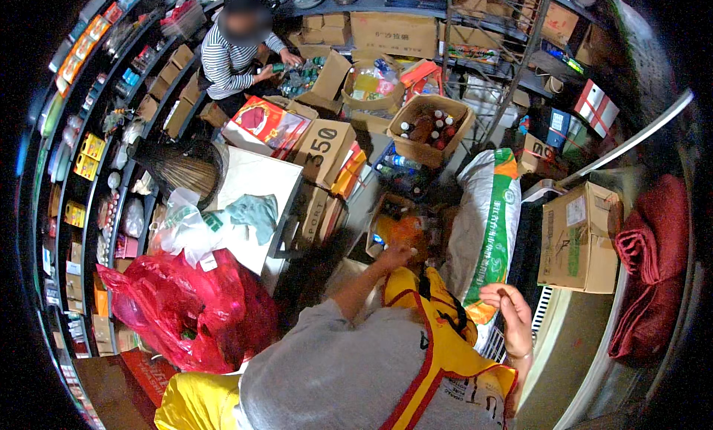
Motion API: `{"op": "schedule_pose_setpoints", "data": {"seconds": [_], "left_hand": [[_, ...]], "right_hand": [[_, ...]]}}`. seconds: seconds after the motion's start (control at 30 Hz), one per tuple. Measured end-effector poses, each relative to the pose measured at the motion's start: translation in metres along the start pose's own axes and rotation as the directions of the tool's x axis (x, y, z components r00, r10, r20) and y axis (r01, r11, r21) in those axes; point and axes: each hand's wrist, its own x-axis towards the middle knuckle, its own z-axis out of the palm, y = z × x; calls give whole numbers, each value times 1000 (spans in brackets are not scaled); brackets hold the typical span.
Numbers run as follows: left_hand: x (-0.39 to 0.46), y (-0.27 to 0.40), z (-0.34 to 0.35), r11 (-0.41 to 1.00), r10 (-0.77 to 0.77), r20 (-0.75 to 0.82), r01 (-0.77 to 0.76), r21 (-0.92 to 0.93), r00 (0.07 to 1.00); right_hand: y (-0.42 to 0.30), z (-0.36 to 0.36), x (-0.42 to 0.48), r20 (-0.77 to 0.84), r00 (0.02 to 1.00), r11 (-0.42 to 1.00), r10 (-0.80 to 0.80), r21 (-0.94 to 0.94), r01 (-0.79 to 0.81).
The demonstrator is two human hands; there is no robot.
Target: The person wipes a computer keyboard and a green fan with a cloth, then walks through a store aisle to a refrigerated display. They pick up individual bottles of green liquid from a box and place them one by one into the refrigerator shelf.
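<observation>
My left hand [396,256] reaches down into a small open cardboard box [372,229]. Its fingers close around the neck of a bottle of orange drink [404,229], which looks blurred; a white cap shows beside them. A bottle with a blue label [378,239] lies in the same box. Off to the other side, my right hand [511,313] hovers with nothing in it, fingers loosely apart. It is near the lower end of a large white and green woven sack [493,224] bearing writing. My yellow apron [426,369] hangs over a grey shirt.
Another person [234,57] in a striped top handles small items at a carton [328,76]. A carton of capped bottles [429,146] stands ahead. On the left are a red plastic bag [195,313], a white tabletop [245,174] and stocked shelves [100,168]. A metal rack post [518,62] rises ahead right.
</observation>
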Motion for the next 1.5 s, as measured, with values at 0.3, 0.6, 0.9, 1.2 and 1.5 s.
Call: {"op": "schedule_pose_setpoints", "data": {"seconds": [0.3,0.6,0.9,1.2,1.5], "left_hand": [[12,5,24,991,112,56,-107,-81,992],[-16,-44,49,915,-14,11,17,-402,1000],[-8,-43,47,941,12,97,21,-337,995],[-18,-22,54,947,113,25,-100,-305,993],[-22,-22,43,952,242,-74,-252,-174,967]], "right_hand": [[-155,124,-22,818,388,874,-426,482,-56],[-130,141,-46,787,311,586,-533,608,-536],[-133,131,-56,738,381,566,-557,673,-476],[-126,122,-52,662,409,641,-628,738,-210],[-137,116,-52,683,447,641,-578,719,-270]]}}
